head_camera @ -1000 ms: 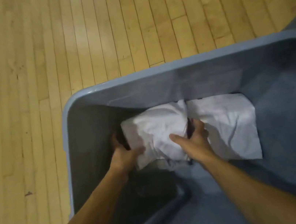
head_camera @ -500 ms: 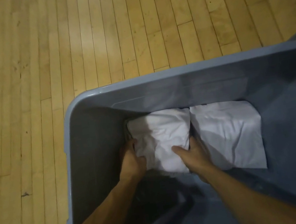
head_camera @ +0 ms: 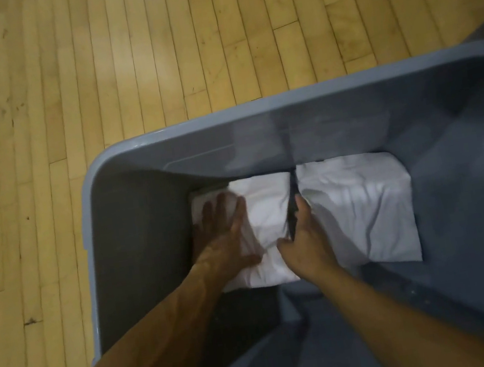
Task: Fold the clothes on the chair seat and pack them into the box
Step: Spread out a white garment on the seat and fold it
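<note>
I'm pressing my left hand (head_camera: 225, 236), fingers spread flat, on the left folded white garment (head_camera: 265, 211) at the far wall of the grey plastic box (head_camera: 164, 135), my right hand (head_camera: 305, 236) wedging straight fingers between it and the second folded white garment (head_camera: 363, 206).

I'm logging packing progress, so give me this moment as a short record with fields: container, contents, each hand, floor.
container: grey-blue plastic box, open, on the floor
contents: two folded white garments side by side against the far wall, left garment and right garment
left hand: left hand lies flat, fingers spread, on the left garment
right hand: right hand is at the gap between the two garments, fingers tucked in, thumb on the left garment
floor: light wooden boards
</note>
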The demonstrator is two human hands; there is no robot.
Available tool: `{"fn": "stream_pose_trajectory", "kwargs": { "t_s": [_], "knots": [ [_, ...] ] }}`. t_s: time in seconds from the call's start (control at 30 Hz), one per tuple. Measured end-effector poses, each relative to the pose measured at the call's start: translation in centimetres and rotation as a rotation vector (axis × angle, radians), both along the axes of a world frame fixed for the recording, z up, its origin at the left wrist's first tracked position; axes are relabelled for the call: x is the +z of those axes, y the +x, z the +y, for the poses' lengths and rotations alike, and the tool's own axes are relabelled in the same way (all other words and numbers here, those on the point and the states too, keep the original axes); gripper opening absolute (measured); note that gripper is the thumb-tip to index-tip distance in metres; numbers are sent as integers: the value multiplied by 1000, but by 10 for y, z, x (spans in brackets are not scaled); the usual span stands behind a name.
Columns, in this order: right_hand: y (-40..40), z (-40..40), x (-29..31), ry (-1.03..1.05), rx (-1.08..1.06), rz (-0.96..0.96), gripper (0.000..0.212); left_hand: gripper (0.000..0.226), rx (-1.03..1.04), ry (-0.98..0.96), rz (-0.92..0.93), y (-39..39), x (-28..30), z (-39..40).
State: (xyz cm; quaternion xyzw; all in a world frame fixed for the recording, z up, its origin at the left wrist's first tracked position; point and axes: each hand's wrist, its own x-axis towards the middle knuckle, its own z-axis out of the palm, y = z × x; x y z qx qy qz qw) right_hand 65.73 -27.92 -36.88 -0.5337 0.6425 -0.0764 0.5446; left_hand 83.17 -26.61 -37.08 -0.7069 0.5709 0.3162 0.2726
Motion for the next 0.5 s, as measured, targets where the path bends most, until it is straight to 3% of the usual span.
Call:
{"fn": "stream_pose_trajectory", "kwargs": {
  "t_s": [0.13, 0.27, 0.33, 0.5],
  "knots": [
    [-22, -6, 29, 37, 36, -29, 90, 141, 142, 24, -77, 3, -2, 6],
    [-55, -16, 82, -14, 31, -22, 84, 130, 185, -34, -39, -24, 59, -9],
    [-75, -18, 125, -35, -16, -61, 79, 116, 205, -129, 104, -53, 109, -24],
    [-129, -32, 248, -177, -253, -141, 54, 73, 189, -414, 722, -154, 243, -64]
  ]
}}
